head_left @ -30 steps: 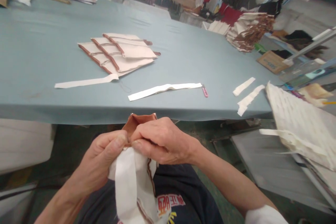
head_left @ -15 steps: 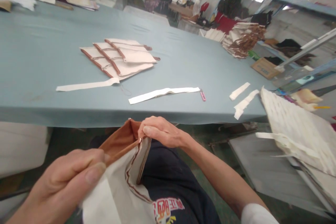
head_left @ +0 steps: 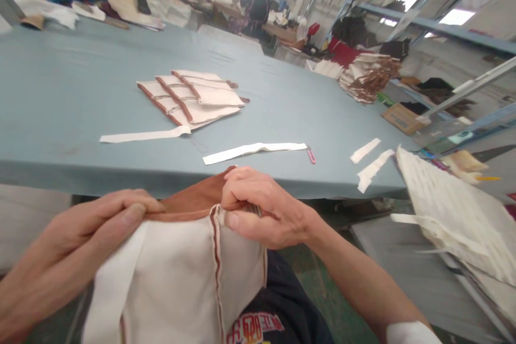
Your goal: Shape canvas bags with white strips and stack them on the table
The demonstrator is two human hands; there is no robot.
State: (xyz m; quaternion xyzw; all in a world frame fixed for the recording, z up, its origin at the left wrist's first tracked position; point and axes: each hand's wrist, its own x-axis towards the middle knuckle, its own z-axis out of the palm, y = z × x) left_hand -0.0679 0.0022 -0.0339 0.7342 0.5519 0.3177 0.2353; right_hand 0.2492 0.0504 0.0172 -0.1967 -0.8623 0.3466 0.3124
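Note:
A cream fabric bag point(head_left: 177, 274) with a brown-trimmed top edge and brown-edged seams hangs between my hands in front of the table. My left hand point(head_left: 108, 226) pinches its rim at the left, thumb on the outside, beside a white strip point(head_left: 115, 279) that runs down the bag. On the right, my right hand point(head_left: 258, 207) is closed over the rim by a corner seam, and its fingertips are partly hidden. Brown fabric point(head_left: 193, 193) shows inside the opening. Beyond, on the table, lie several stacked cream pieces with brown edging point(head_left: 201, 99).
The blue-grey table point(head_left: 290, 97) carries white strips point(head_left: 253, 150), a small pink-handled tool point(head_left: 310, 156) and shorter strips point(head_left: 374, 169). Right of me, cream fabric point(head_left: 443, 209) is piled near a cardboard box point(head_left: 403, 118). In the background stands a person point(head_left: 257, 8).
The bag has turned so its cream side faces me more broadly and has risen slightly. My right hand has shifted right along the rim; my left hand has moved up and a little left.

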